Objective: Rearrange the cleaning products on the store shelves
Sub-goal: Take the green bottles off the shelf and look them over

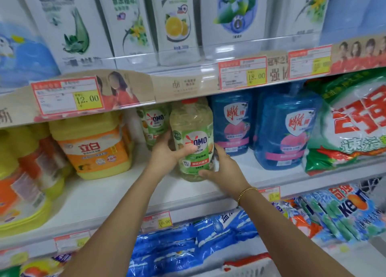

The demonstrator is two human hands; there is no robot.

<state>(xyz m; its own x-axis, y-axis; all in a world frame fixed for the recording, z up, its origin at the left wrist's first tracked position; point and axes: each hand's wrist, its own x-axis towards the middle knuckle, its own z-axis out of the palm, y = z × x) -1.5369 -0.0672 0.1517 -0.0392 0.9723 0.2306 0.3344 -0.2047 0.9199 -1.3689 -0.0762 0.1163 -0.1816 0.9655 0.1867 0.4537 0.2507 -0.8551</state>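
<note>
A pale green OMO detergent bottle [193,128] with a red cap stands near the front of the white middle shelf [117,193]. My left hand [167,153] grips its left side, thumb across the label. My right hand [223,168] holds its lower right side, fingers curled round the base. A second OMO bottle [153,124] stands behind it, further back on the shelf.
Yellow and orange detergent jugs [94,147] stand to the left, two blue bottles [284,128] to the right, then a green and white powder bag [351,122]. White refill pouches [129,23] fill the shelf above. Blue packets [188,243] lie on the shelf below.
</note>
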